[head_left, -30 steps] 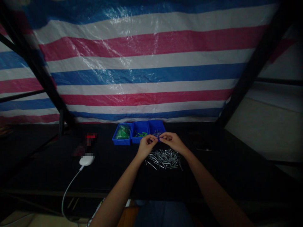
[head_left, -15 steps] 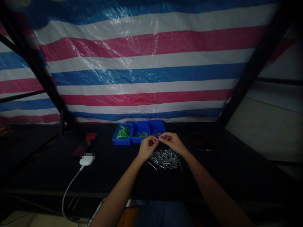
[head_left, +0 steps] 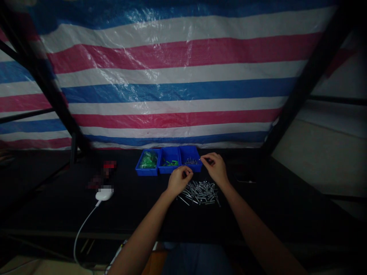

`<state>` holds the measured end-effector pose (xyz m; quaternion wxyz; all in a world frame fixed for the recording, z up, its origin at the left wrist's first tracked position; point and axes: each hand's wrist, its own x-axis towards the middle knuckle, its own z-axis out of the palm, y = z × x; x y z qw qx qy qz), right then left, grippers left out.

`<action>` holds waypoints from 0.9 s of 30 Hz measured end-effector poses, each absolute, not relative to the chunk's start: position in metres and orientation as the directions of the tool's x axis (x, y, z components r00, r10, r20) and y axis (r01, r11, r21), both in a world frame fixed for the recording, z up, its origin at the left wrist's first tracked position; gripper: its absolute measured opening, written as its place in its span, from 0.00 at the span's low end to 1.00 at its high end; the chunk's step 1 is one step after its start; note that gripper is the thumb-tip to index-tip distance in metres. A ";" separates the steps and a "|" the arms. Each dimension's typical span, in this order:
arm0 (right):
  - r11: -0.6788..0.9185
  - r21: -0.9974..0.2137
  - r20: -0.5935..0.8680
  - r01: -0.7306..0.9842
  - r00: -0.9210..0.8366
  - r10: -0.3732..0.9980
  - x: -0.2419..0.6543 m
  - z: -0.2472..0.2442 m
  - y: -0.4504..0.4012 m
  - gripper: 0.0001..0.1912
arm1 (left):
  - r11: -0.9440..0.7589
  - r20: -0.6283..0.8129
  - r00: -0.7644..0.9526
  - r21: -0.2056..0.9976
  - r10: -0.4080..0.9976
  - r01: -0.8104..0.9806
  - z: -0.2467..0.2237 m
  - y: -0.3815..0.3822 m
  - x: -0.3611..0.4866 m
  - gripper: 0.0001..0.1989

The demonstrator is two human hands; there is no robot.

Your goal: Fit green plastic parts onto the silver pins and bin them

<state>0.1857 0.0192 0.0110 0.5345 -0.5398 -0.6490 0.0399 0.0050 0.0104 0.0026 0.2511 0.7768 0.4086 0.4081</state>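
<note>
Blue plastic makes up the three bins lined up side by side at the back of the desk. Clear film wraps green pieces in the left bin; loose green plugs lie in the middle bin; some slim metal pins lie in the right bin. Between the forearms, just nearer than the bins, sits a heap of metal pins, pointing every way; one at its left edge slants down to the right, its long axis flat to the desk.

Off to the left I see a white device with a pale cable. Striped sheeting closes off the back.

The right hand is by the right bin's front corner, fingers pinched almost together; the left hand, fingers curled, hovers before the middle bin, partly covering the heap's edge. I can't tell whether either holds a pin.
</note>
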 end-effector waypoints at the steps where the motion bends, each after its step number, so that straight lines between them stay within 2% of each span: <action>1: 0.406 -0.606 0.656 0.684 0.140 0.742 0.186 0.010 0.020 0.13 | -0.550 0.429 0.349 0.711 0.833 0.438 0.002 0.010 0.005 0.07; 9: 0.383 -0.518 0.656 0.765 0.068 0.752 0.182 -0.002 0.031 0.11 | -0.552 0.364 0.423 0.650 0.830 0.523 0.004 0.006 0.005 0.07; 20: 0.363 -0.552 0.615 0.751 0.073 0.785 0.187 -0.011 0.042 0.10 | -0.527 0.304 0.442 0.626 0.844 0.575 0.007 0.003 0.006 0.08; 27: 0.342 -0.568 0.601 0.749 0.092 0.794 0.185 -0.015 0.046 0.09 | -0.548 0.320 0.455 0.615 0.831 0.568 0.005 0.005 0.005 0.09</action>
